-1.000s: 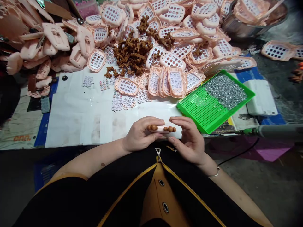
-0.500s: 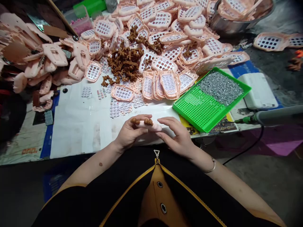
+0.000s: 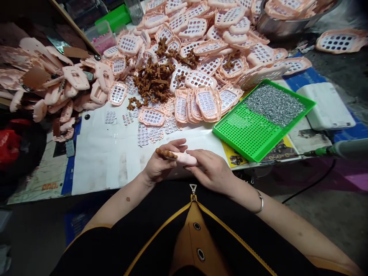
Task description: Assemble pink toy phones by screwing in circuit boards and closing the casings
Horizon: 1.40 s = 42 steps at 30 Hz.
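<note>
Grip: both hands closed on one pink case, left hand curled loosely around its left end, right hand pinching the right end between fingers and thumb!
Case: right there between the palms, at the table's near edge, a knobbly brown piece at its left end beside the left thumb.
Wrist: a bracelet circles the right one.
Paper: white sheet spreads beyond the hands, little button sheets lying loose on it.
Tray: green tray slants away to the right, small metal bits heaped at its far end, a white box just beside it.
Row: pink covers lean on one another, left of the tray.
Pile: brown parts tangle behind, more covers crowding around them.
Far right: a metal bowl, loaded with pink pieces!
</note>
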Each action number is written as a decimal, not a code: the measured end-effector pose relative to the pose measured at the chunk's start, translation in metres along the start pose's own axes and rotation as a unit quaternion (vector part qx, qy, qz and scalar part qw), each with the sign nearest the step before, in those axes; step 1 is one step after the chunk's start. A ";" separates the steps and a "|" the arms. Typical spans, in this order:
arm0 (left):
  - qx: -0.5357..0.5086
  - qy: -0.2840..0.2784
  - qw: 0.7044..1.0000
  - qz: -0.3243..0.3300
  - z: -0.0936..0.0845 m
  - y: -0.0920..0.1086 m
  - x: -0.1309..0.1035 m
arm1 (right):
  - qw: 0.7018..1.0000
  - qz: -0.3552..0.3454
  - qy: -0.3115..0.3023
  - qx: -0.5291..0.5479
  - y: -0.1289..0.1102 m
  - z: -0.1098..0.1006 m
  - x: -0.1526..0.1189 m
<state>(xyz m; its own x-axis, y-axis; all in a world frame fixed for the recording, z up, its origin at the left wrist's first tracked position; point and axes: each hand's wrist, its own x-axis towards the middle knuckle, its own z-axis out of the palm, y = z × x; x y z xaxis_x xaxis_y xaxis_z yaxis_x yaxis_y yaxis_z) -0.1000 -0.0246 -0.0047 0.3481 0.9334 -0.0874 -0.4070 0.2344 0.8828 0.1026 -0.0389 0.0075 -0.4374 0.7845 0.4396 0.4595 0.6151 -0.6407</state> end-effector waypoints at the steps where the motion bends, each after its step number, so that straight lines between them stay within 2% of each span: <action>1: 0.007 0.002 1.000 0.008 0.000 0.000 0.000 | 1.000 -0.004 0.004 -0.004 0.000 0.001 0.000; 4: 0.020 0.014 1.000 0.009 0.003 0.002 0.000 | 1.000 0.002 0.007 0.008 -0.001 0.003 -0.001; 8: 0.020 0.031 0.999 -0.036 0.009 0.007 0.001 | 0.999 0.031 -0.007 0.042 0.000 0.002 -0.001; 13: 0.106 0.047 0.991 -0.066 0.023 0.021 0.001 | 0.994 0.041 0.071 0.066 0.003 -0.014 0.001; 16: 0.177 0.007 0.981 -0.084 0.037 0.031 0.001 | 0.991 0.077 0.035 0.103 0.002 -0.023 0.007; 19: 0.227 -0.015 0.969 -0.094 0.049 0.035 0.001 | 0.991 0.063 -0.007 0.118 -0.004 -0.026 0.014; 23: 0.233 -0.010 0.963 -0.136 0.052 0.029 -0.002 | 0.990 0.069 0.015 0.123 -0.013 -0.022 0.017; 30: 0.227 -0.016 0.973 -0.047 0.054 0.021 -0.014 | 0.967 0.128 0.093 0.202 -0.018 -0.012 -0.005; 33: 0.234 -0.031 0.971 -0.034 0.055 0.021 -0.015 | 0.964 0.139 0.108 0.201 -0.018 -0.010 -0.012; 35: 0.246 -0.038 0.968 -0.040 0.054 0.021 -0.014 | 0.979 0.102 0.095 0.150 -0.018 -0.010 -0.013; 38: 0.279 -0.041 0.959 -0.042 0.052 0.023 -0.015 | 0.996 -0.035 0.074 0.030 -0.018 -0.013 -0.006; 40: 0.308 -0.042 0.950 -0.029 0.051 0.025 -0.016 | 0.989 -0.125 0.063 -0.045 -0.019 -0.017 0.001; 42: 0.325 -0.050 0.944 -0.001 0.051 0.026 -0.017 | 0.983 -0.162 0.046 -0.075 -0.020 -0.022 0.007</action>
<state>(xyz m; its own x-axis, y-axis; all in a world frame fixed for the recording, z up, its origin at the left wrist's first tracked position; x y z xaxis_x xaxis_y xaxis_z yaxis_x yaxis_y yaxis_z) -0.0740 -0.0482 0.0435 0.4402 0.8949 -0.0733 0.1871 -0.0115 0.9823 0.1077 -0.0441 0.0376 -0.5110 0.5459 0.6640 0.4199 0.8325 -0.3613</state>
